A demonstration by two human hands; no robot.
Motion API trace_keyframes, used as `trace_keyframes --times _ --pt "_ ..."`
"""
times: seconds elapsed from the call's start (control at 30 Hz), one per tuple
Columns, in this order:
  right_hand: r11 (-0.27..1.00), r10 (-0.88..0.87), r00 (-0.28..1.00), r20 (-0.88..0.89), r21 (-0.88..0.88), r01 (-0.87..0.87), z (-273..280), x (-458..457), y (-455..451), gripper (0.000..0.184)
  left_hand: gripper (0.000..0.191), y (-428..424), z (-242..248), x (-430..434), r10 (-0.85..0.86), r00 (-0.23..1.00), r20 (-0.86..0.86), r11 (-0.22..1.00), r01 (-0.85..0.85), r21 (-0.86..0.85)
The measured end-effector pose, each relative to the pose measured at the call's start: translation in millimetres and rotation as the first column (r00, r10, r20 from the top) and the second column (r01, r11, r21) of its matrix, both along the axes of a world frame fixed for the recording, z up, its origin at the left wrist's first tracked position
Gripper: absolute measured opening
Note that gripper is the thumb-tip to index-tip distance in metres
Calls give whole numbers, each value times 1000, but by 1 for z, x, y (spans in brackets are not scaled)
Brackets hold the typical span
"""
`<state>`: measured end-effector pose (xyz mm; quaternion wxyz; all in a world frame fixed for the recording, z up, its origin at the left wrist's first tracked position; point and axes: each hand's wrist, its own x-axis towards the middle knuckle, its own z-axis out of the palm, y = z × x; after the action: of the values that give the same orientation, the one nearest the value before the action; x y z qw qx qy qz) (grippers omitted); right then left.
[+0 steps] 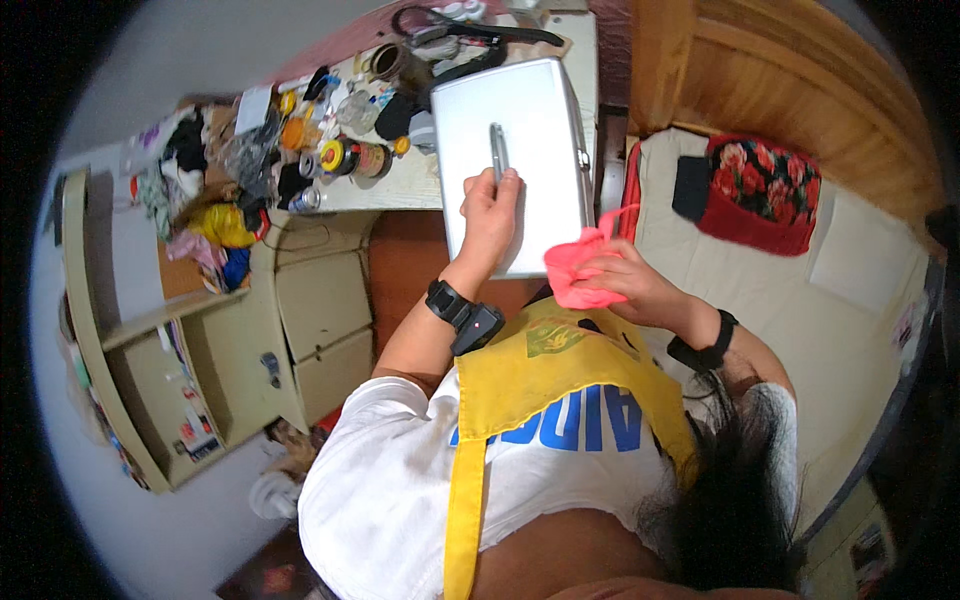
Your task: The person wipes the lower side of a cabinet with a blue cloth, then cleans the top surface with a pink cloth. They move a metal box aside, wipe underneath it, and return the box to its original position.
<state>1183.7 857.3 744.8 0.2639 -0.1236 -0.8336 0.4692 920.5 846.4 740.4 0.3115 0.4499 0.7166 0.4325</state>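
My left hand (486,217) grips the lower end of a slim grey pen-like tool (497,146), which points away from me. It is over the pale lid of a silver metal case (529,97) at the front of the desk; whether the tool touches the lid is unclear. Bunched pink cloth (574,266) is in my right hand (637,285), just off the case's near right corner. A thin strip of the cloth sticks up past my fingers. The case has a metal latch (583,159) on its right side.
The white desk (375,196) bears a yellow-lidded jar (360,159), a dark mug (394,64), a black strap (517,31) and plastic bags. To the right is a bed (750,300) with a floral red cushion (765,191). Open shelves (217,360) stand at left.
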Motion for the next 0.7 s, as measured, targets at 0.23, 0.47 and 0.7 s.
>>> trace_keyframes --times 0.23,0.47,0.7 --pt "895 -292 957 -9 -355 269 22 -5 84 23 31 -10 6 -9 35 972 234 996 -15 -85" --pt "972 -211 977 -8 100 211 66 -107 86 30 30 -67 29 -58 -40 993 114 999 38 23" --pt "767 124 949 291 578 -278 120 -249 -20 74 28 -170 44 -130 -78 997 -27 994 80 80"
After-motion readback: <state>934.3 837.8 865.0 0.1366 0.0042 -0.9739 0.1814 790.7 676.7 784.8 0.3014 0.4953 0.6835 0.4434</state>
